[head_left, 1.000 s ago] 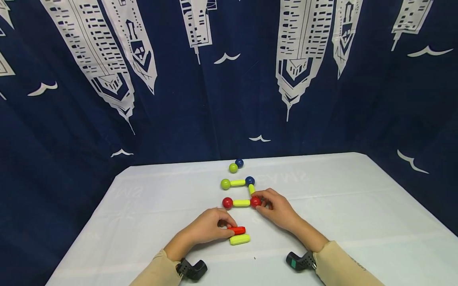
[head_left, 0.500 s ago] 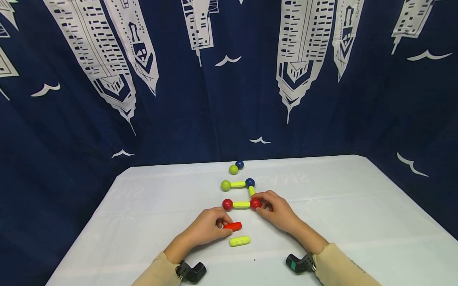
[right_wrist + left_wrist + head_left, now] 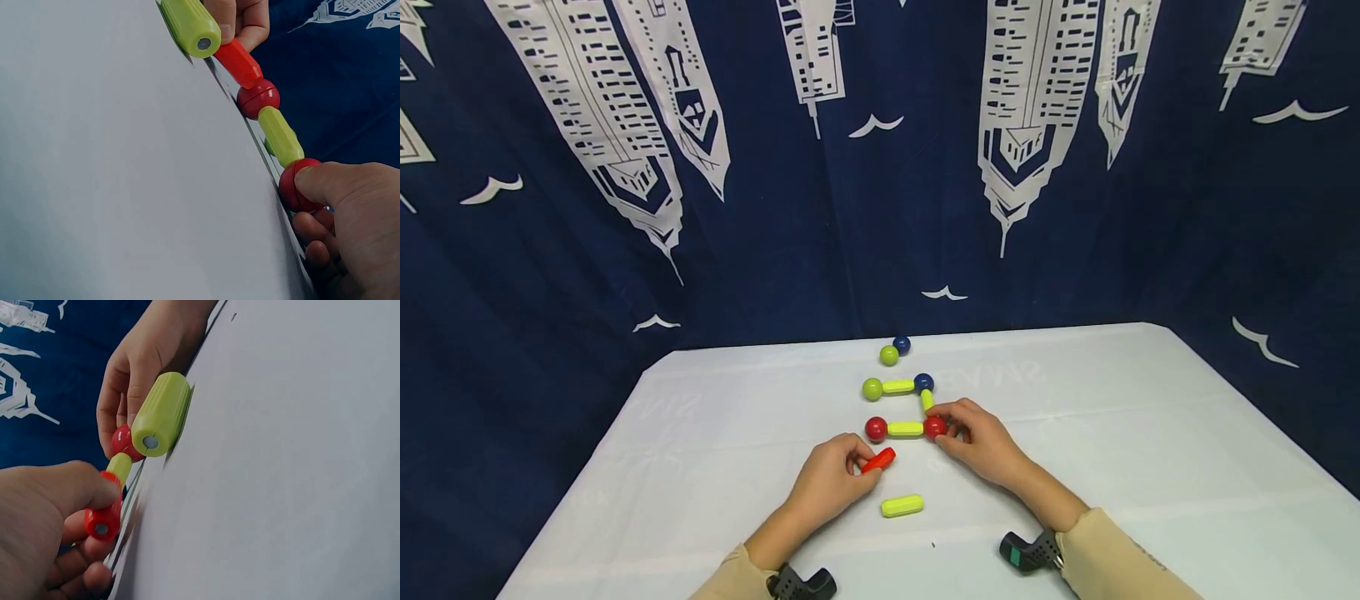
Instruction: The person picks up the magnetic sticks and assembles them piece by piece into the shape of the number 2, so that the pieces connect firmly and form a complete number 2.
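Note:
My left hand (image 3: 831,479) pinches a red magnetic rod (image 3: 880,460) between thumb and fingers, tilted up to the right. In the left wrist view the rod's end (image 3: 103,529) shows a grey metal disc. Thumb and fingers of my right hand (image 3: 983,440) hold a red ball (image 3: 935,427). From that ball a yellow-green rod (image 3: 906,429) runs left to another red ball (image 3: 876,429). A second rod (image 3: 927,401) leads up to a blue ball (image 3: 923,382), joined by a rod (image 3: 898,387) to a green ball (image 3: 872,388). The red rod is just below the left red ball.
A loose yellow-green rod (image 3: 902,505) lies nearer me on the white table (image 3: 1075,375). Farther back, a small green ball (image 3: 889,356) and a dark blue ball (image 3: 902,344) sit together. A dark blue patterned curtain (image 3: 880,208) hangs behind the table.
My left hand has carried the red rod away from beside the loose yellow-green rod, up and left toward the left red ball, tilting it. My right hand stays on its ball.

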Tool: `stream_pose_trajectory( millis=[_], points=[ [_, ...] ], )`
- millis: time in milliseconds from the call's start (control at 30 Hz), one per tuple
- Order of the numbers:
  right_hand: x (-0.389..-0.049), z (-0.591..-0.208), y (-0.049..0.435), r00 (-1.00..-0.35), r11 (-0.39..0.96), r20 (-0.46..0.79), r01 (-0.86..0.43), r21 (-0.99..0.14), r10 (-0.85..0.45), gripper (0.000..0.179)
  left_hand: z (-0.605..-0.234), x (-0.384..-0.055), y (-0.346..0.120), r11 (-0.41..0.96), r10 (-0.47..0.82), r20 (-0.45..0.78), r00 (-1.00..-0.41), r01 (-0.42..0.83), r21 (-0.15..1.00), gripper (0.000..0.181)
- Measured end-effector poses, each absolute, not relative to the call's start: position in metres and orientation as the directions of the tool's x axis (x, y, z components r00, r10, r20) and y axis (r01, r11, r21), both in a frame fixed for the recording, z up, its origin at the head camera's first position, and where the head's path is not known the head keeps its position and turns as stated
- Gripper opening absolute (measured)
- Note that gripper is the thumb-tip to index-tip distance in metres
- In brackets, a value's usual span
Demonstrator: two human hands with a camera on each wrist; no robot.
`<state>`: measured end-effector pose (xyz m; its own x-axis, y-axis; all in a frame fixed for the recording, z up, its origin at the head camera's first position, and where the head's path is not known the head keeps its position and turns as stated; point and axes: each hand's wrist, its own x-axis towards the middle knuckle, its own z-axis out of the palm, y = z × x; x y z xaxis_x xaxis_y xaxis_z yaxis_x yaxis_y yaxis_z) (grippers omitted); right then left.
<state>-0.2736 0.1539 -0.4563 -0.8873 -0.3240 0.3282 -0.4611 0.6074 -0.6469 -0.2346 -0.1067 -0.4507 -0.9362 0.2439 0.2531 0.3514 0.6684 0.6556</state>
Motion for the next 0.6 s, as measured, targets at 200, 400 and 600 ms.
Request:
stream_pose_trajectory(
  millis=[200,400,600],
  points=[
    [-0.2719,-0.4558,0.1551,-0.888,0.607,0.324,-0.46,-0.648,-0.327,0.036,-0.4514,-0.2312,-0.1038,0.755,0.107,0.312,-0.944,0.281,0.592,0.015],
    [-0.2731,-0.4534,0.1569,-0.876,0.592,0.348,-0.482,-0.646,-0.334,0.036,-0.4503,-0.2331,-0.1007,0.772,0.054,0.335,-0.941,0.252,0.584,0.015],
    [-0.2744,-0.4555,0.1553,-0.872,0.581,0.348,-0.489,-0.65,-0.345,0.036,-0.4507,-0.2314,-0.1009,0.776,0.028,0.325,-0.945,0.225,0.589,0.015]
  ],
)
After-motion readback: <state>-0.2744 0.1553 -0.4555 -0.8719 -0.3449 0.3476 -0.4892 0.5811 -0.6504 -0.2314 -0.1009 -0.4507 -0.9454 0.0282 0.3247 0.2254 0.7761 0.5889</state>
